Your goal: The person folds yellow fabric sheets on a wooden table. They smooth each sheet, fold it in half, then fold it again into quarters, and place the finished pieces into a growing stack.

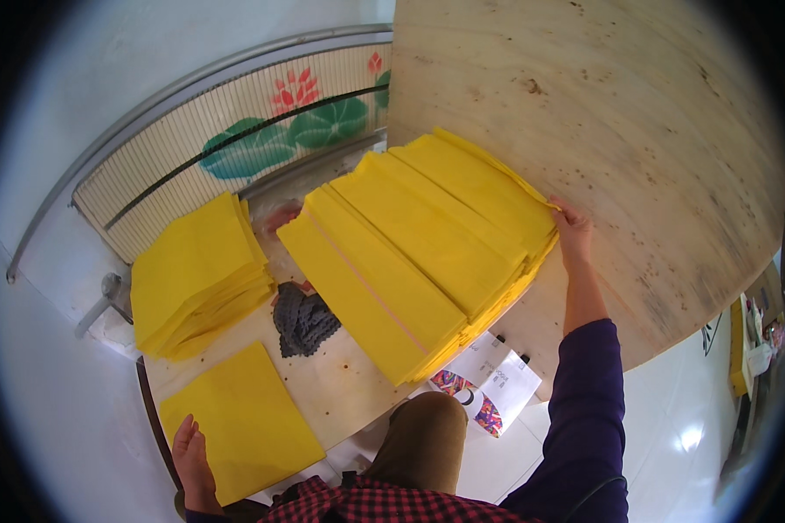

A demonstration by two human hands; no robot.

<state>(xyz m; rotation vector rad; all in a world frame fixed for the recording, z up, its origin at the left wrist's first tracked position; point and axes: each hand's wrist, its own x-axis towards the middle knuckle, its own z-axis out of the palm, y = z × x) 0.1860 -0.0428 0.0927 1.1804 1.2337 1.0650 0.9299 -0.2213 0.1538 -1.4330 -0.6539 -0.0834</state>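
My right hand (573, 234) pinches the far right corner of the top piece in a large fanned stack of yellow folded sheets (401, 235), which look like cloth. A thin pinkish line runs along the nearest fold of that stack. At the lower left, my left hand (194, 462) is open with its fingers stretched out, beside the left edge of a single flat yellow sheet (244, 418). Whether it touches the sheet I cannot tell. Another thick pile of yellow sheets (199, 270) sits at the left. A crumpled dark grey cloth (303, 321) lies between the two stacks.
A bare wooden board (602, 105) rises at the right behind the large stack. A slatted panel with painted lotus flowers (262, 131) stands along the wall. A white printed carton (493, 383) is below the table edge, near my knee (423, 436).
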